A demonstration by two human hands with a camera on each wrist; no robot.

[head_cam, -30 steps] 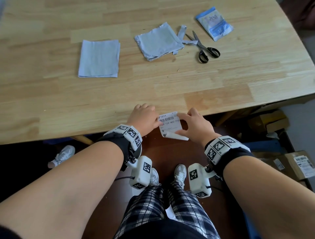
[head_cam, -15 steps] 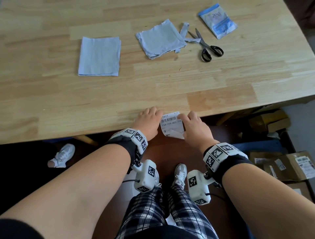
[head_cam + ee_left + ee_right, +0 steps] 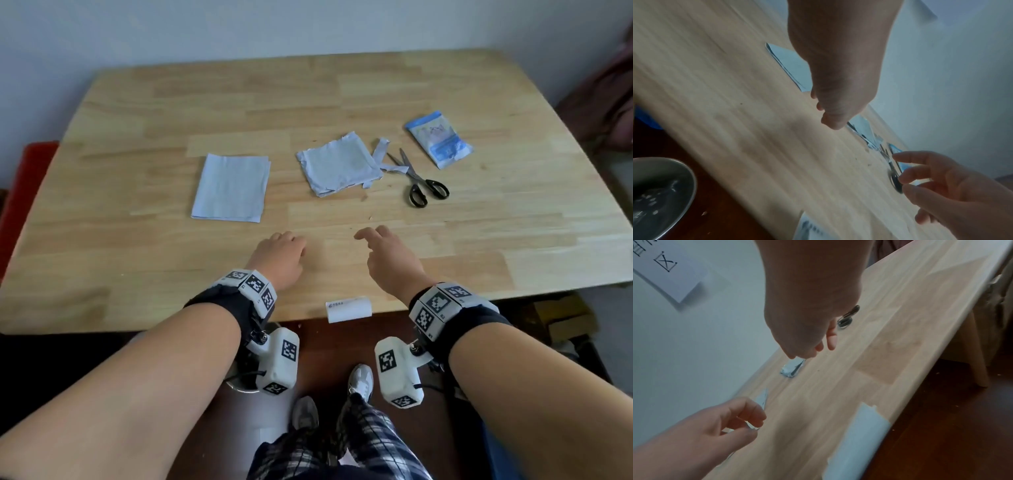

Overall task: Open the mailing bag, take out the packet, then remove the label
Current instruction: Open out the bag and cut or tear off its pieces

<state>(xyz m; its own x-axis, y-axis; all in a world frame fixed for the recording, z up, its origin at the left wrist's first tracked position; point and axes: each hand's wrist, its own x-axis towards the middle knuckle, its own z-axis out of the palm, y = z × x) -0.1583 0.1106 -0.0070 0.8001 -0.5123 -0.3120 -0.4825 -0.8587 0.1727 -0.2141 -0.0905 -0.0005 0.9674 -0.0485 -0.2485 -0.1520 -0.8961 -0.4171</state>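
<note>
Two empty hands (image 3: 337, 260) beyond label (image 3: 349, 309)

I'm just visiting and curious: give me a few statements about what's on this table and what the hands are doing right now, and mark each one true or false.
1. The label lies at the near edge of the table, with neither hand touching it. True.
2. The right hand holds the scissors. False: the scissors lie on the table beyond it, and the hand holds nothing.
3. The blue and white packet lies outside the opened mailing bag. True.
4. The left hand grips the flat grey mailing bag. False: that bag lies untouched, farther back on the table.
5. The scissors lie between the opened bag and the packet. True.
</note>
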